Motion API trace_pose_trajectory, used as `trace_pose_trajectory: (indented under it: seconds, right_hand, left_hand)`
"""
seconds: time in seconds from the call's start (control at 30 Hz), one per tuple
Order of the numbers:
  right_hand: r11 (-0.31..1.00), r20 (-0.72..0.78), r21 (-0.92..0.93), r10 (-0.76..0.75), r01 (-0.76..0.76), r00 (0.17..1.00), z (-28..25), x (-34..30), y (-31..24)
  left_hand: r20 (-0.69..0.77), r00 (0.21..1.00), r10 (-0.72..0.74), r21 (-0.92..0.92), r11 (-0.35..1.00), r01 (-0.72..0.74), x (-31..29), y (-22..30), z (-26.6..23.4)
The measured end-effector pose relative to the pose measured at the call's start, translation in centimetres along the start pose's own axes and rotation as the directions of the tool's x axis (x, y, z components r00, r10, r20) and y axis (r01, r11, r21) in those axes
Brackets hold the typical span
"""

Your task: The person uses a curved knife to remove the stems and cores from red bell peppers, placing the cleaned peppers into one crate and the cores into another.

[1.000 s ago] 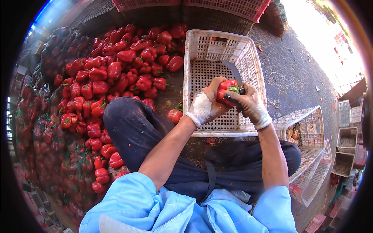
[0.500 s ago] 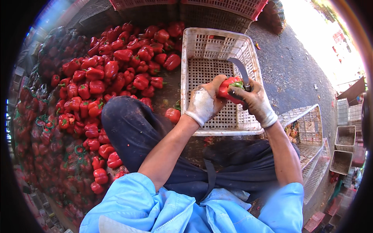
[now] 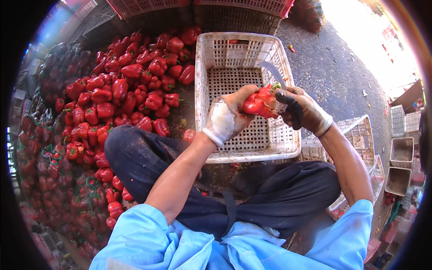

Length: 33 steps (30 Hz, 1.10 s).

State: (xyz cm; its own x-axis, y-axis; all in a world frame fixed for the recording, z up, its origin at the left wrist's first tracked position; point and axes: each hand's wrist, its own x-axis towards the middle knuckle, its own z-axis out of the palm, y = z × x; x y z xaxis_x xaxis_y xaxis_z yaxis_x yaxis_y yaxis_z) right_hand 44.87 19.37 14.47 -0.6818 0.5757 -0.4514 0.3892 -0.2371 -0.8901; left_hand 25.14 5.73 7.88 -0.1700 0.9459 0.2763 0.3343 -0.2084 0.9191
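Note:
My left hand (image 3: 228, 113), in a dirty white work glove, grips a red bell pepper (image 3: 257, 104) above the crate. Cut flesh and a pale inside show on the pepper's right side, with the green stem at its top. My right hand (image 3: 307, 108), in a glove with a blackened thumb, is closed round the handle of a curved knife (image 3: 272, 73); the handle is mostly hidden. The blade points up and to the left, beyond the pepper. The right thumb lies by the cut side. Beneath both hands stands a whitish plastic crate (image 3: 203, 63) with a holed bottom.
A big heap of red bell peppers (image 3: 119, 90) lies on the left, beside filled net sacks (image 3: 49, 175). Another pale crate (image 3: 360, 135) leans at the right by my knee. Pink crates (image 3: 243, 9) stand at the back, near a filled sack (image 3: 308, 15).
The pepper has been cut open near its stem, and pale inner flesh now shows. My right hand has moved a little right, away from my left. The view has shifted slightly.

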Motion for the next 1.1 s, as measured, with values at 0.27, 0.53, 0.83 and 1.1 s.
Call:
trace_pose_trajectory:
  seconds: [0.27, 0.53, 0.83, 1.1]
  right_hand:
    - [0.965, 0.085, -0.26, 0.049, -0.025, 0.995, -2.3, 1.7, -2.5]
    - [0.944, 0.189, -0.326, 0.012, 0.052, 0.982, -0.9, -2.0, -1.2]
    - [0.933, -0.356, -0.351, -0.218, 0.086, 0.909, -15.1, -13.6, 5.5]
    - [0.982, -0.369, 0.183, 0.018, 0.054, 0.929, -11.3, -17.7, 8.3]
  left_hand:
    - [-0.026, 0.994, -0.106, 0.062, 0.992, 0.107, 2.2, -2.5, 1.8]
    - [-0.205, 0.901, -0.382, -0.04, 0.923, 0.383, -2.8, -2.4, 1.7]
    - [-0.222, 0.966, -0.135, 0.239, 0.953, 0.188, -1.1, -3.2, -3.0]
    - [-0.25, 0.894, -0.371, -0.155, 0.927, 0.341, -5.4, -2.3, -4.3]
